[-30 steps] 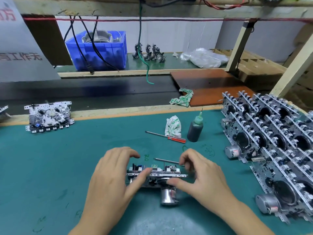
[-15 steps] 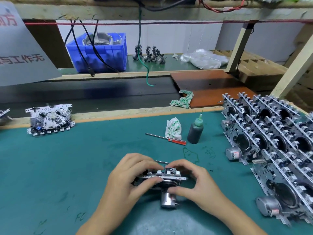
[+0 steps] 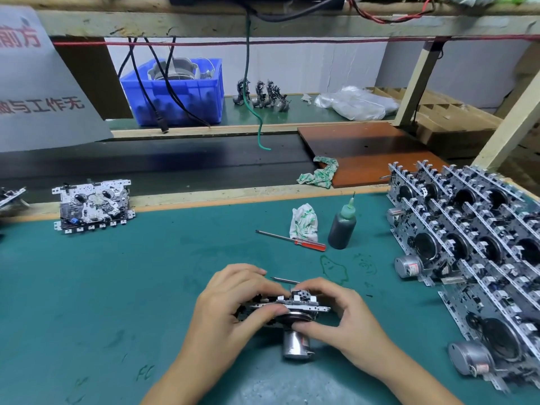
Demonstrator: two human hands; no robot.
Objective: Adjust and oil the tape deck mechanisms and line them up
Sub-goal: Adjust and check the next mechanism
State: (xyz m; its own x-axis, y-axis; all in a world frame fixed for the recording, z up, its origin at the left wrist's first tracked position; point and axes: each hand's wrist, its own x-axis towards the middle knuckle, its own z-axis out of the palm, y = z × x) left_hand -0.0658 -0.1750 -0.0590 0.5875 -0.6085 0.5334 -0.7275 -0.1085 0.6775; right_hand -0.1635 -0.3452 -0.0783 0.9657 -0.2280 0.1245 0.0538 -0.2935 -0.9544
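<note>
Both hands are now closing tighter around the tape deck mechanism on the green mat: the left hand and right hand are gripping its frame from each side, likely adjusting it; the oil bottle is standing untouched.

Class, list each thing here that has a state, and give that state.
Mechanism: gripped by both hands.
Left hand: gripping.
Right hand: gripping.
Oil bottle: upright, nozzle on.
Red screwdriver: lying flat.
Mechanism rows: standing on edge.
</note>
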